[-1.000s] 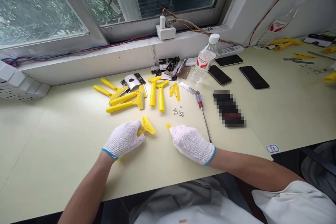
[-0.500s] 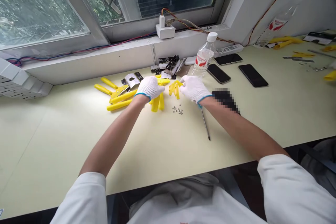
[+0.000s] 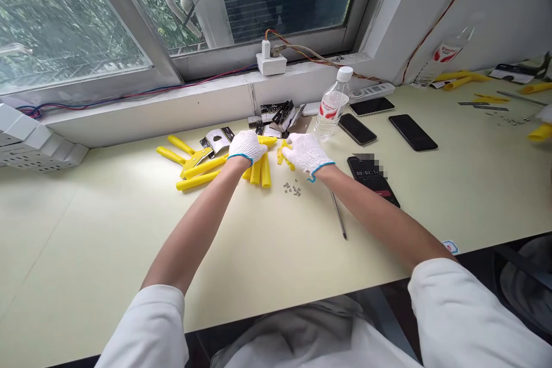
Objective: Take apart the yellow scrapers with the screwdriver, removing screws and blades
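Note:
White knitted gloves with blue cuffs cover both hands. My left hand (image 3: 246, 148) is closed over the pile of yellow handles (image 3: 266, 170); what its curled fingers hold is hidden. My right hand (image 3: 307, 152) has its fingers bent onto the small flat yellow plates (image 3: 285, 156), pinching at one and covering part of them. Just below the plates lie several small metal screws and nuts (image 3: 292, 188). A screwdriver (image 3: 338, 215) rests under my right forearm, its shaft pointing towards me. Left of my left hand lies a yellow tool with two handles (image 3: 183, 155).
Torn black-and-white packaging (image 3: 280, 118) lies behind my hands. A water bottle (image 3: 332, 106) stands at the back, near several phones, one being a black phone (image 3: 413, 132). At the far right, a gloved hand (image 3: 544, 123) of another person is by more yellow parts.
My right hand has moved left over the yellow plates, covering more of them. My left hand has shifted slightly right. The camera view has tilted a little.

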Demonstrator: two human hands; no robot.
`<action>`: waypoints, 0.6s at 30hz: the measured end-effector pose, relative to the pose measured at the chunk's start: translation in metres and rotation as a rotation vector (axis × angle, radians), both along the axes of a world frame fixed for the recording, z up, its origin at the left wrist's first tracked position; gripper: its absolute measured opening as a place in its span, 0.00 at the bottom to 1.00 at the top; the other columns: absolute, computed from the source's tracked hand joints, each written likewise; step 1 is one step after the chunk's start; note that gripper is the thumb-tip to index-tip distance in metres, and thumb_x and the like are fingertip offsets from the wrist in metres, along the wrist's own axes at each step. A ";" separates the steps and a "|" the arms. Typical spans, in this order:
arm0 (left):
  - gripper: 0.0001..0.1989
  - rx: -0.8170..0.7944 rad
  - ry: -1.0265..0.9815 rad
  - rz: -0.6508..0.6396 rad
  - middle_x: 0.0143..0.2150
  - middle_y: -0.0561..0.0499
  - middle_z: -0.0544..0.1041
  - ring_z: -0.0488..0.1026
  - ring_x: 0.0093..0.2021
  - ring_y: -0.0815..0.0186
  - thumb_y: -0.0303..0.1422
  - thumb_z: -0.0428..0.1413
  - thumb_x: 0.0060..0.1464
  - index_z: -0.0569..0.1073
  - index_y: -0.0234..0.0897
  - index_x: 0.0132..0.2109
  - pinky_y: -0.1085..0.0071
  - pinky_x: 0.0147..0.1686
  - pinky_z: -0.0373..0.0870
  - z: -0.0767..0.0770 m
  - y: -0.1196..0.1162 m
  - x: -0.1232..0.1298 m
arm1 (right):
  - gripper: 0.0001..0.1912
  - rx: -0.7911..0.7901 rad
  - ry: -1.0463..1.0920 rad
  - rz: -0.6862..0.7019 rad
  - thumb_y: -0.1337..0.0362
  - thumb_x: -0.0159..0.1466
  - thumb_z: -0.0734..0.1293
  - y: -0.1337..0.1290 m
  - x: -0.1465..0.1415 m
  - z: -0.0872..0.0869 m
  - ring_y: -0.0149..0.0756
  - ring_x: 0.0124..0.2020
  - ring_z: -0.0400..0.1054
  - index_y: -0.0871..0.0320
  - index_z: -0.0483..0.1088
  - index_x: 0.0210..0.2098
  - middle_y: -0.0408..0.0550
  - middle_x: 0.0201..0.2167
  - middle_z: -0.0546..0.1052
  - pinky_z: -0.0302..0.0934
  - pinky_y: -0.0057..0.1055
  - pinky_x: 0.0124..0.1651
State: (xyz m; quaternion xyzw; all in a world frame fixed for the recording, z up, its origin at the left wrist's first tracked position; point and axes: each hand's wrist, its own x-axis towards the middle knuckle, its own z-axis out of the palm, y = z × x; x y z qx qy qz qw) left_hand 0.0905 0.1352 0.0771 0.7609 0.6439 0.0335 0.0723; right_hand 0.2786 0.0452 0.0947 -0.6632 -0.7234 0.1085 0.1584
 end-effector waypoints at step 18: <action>0.20 0.198 0.088 -0.225 0.58 0.39 0.81 0.77 0.58 0.47 0.38 0.50 0.68 0.76 0.39 0.61 0.53 0.58 0.72 -0.034 -0.108 -0.173 | 0.24 -0.164 -0.021 -0.270 0.58 0.73 0.70 -0.041 0.051 -0.029 0.55 0.50 0.78 0.72 0.72 0.59 0.75 0.49 0.80 0.66 0.41 0.50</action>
